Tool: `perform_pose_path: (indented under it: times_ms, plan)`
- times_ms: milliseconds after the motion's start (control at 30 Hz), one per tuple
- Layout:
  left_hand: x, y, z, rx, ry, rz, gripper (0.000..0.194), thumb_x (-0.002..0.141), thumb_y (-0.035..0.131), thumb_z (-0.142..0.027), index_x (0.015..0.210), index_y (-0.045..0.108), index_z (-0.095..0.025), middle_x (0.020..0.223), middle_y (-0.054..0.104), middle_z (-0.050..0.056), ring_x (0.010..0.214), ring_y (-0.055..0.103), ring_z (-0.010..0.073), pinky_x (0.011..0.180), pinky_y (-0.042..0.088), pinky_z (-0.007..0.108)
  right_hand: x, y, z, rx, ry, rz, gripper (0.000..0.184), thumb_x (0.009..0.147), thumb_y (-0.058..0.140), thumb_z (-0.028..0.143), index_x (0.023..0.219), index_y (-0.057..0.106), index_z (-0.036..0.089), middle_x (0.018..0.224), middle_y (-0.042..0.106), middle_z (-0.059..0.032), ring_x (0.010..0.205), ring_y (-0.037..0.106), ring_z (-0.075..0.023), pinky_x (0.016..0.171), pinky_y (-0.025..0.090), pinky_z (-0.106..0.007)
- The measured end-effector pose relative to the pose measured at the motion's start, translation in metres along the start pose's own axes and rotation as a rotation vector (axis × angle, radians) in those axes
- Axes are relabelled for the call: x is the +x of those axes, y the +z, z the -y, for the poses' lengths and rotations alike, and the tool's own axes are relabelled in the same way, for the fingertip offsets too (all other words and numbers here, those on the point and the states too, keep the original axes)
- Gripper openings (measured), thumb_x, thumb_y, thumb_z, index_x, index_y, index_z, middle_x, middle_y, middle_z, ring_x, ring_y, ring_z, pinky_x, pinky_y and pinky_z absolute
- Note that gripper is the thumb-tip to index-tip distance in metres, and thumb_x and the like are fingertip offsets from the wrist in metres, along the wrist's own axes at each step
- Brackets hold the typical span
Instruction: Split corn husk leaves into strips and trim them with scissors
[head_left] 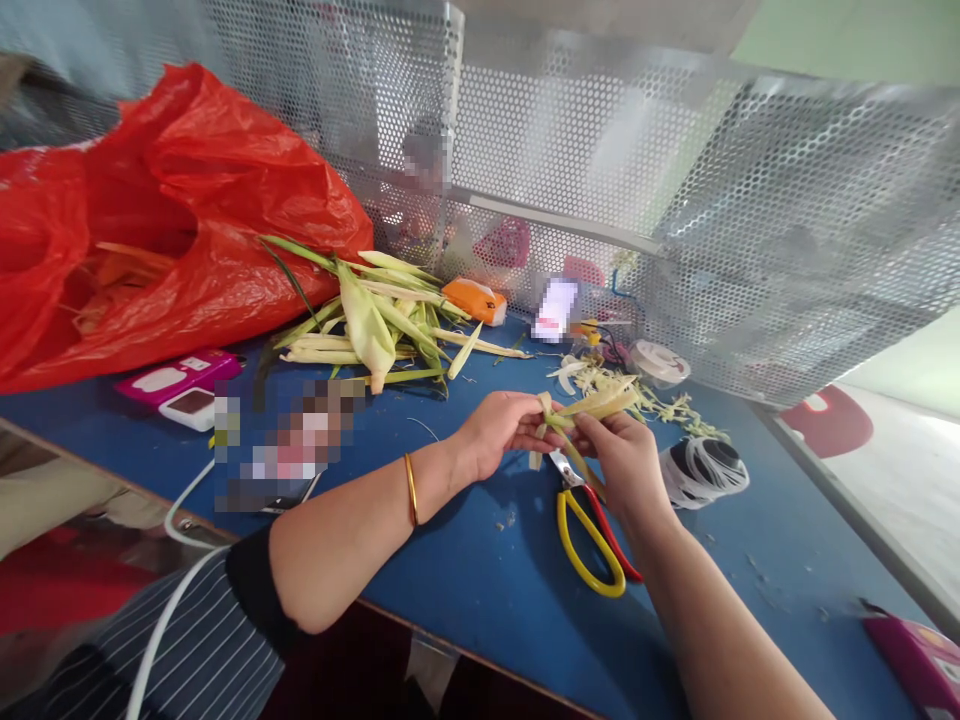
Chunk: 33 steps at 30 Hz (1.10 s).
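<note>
Between my two hands are strips of pale green-yellow corn husk [600, 402], bunched together above the blue table. My left hand [508, 432] pinches the knotted left end of the husk strips. Closed on the same strips from the right, my right hand [619, 455] presses with thumb and fingers. One strip hangs down below the hands. Scissors [592, 550] with one yellow and one red handle lie just under them, blades partly hidden. A spool of white and black string [705, 472] lies right of my right hand.
A pile of corn husks [375, 320] lies at the back left, before a big red plastic bag [225, 190]. Husk scraps [660, 395], a tape roll [658, 362] and an orange tissue pack [475, 300] are further back. A perforated metal screen [555, 140] borders the table [465, 590]. A white cable [176, 510] crosses the left edge.
</note>
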<state>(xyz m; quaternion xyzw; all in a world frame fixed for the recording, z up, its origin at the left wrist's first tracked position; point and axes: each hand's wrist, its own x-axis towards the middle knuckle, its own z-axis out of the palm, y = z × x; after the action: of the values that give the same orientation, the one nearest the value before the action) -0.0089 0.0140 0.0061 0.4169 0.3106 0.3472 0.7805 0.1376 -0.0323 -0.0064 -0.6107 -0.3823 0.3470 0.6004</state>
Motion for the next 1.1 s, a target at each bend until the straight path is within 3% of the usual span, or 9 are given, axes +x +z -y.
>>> perform_pose_path:
  times_ms: [167,300,433,567,667,767,867,967,1100]
  plan:
    - [-0.001,-0.002,0.001,0.059,0.039,0.071,0.017,0.074,0.065,-0.017,0.088,0.072,-0.009,0.079,0.073,0.009,0.064,0.068,0.0127,0.068,0.055,0.025,0.002,0.0,0.0,0.044,0.066,0.045,0.024,0.058,0.078,0.035,0.059,0.063,0.015,0.053,0.063,-0.0004,0.047,0.057,-0.0109,0.048,0.049,-0.022]
    - [0.0,0.0,0.004,0.161,0.084,-0.072,0.011,0.074,0.069,-0.011,0.084,0.071,-0.01,0.068,0.07,0.005,0.054,0.062,0.0086,0.06,0.053,0.023,0.004,0.0,0.0,0.02,0.116,0.124,0.027,0.061,0.078,0.038,0.062,0.063,0.015,0.057,0.065,-0.0015,0.045,0.059,-0.0122,0.048,0.051,-0.024]
    - [0.004,-0.002,0.001,0.114,0.102,-0.22,0.009,0.078,0.066,-0.01,0.085,0.071,-0.011,0.073,0.071,0.006,0.054,0.062,0.0093,0.054,0.052,0.022,0.004,-0.003,0.005,-0.213,0.153,0.263,0.028,0.074,0.067,0.043,0.067,0.061,0.017,0.056,0.067,-0.0024,0.041,0.061,-0.0155,0.043,0.05,-0.026]
    - [0.005,-0.006,-0.006,0.072,0.12,-0.322,0.008,0.075,0.068,-0.011,0.083,0.07,-0.011,0.076,0.072,0.007,0.056,0.062,0.0096,0.047,0.047,0.019,0.0,-0.01,0.01,-0.301,-0.06,0.433,0.02,0.082,0.059,0.037,0.093,0.06,0.019,0.07,0.073,-0.002,0.046,0.066,-0.0168,0.049,0.052,-0.027]
    - [0.005,-0.008,-0.009,0.104,0.134,-0.343,0.009,0.073,0.069,-0.011,0.081,0.071,-0.011,0.072,0.07,0.005,0.053,0.06,0.0089,0.042,0.042,0.018,-0.004,-0.013,0.012,-0.292,-0.277,0.593,0.035,0.087,0.055,0.032,0.12,0.057,0.022,0.089,0.076,-0.0041,0.065,0.071,-0.0184,0.065,0.057,-0.032]
    - [0.006,-0.01,-0.009,0.164,0.138,-0.329,0.01,0.072,0.069,-0.011,0.081,0.071,-0.011,0.065,0.067,0.003,0.049,0.057,0.0082,0.039,0.037,0.017,-0.007,-0.012,0.012,-0.371,-0.472,0.665,0.028,0.089,0.055,0.029,0.114,0.066,0.022,0.095,0.075,-0.0055,0.082,0.072,-0.0197,0.075,0.057,-0.033]
    - [0.006,-0.009,-0.005,0.242,0.15,-0.294,0.01,0.073,0.067,-0.011,0.082,0.072,-0.011,0.058,0.063,0.001,0.047,0.056,0.0086,0.038,0.035,0.018,-0.008,-0.01,0.012,-0.456,-0.682,0.577,0.02,0.091,0.057,0.027,0.102,0.072,0.022,0.089,0.074,-0.0053,0.082,0.07,-0.0189,0.074,0.055,-0.031]
    - [0.005,-0.007,-0.002,0.301,0.146,-0.232,0.008,0.075,0.066,-0.012,0.081,0.071,-0.012,0.058,0.063,0.001,0.047,0.059,0.0101,0.037,0.035,0.018,-0.007,-0.01,0.011,-0.497,-0.88,0.354,0.017,0.091,0.059,0.027,0.096,0.075,0.023,0.089,0.07,-0.0062,0.082,0.067,-0.0196,0.073,0.052,-0.033]
    - [0.0,-0.003,-0.002,0.376,0.102,-0.104,0.008,0.077,0.063,-0.012,0.078,0.071,-0.012,0.054,0.06,-0.001,0.046,0.059,0.0099,0.037,0.035,0.017,-0.002,-0.01,0.009,-0.539,-0.952,0.155,0.017,0.092,0.057,0.026,0.086,0.073,0.023,0.094,0.071,-0.0065,0.094,0.065,-0.022,0.087,0.049,-0.04]
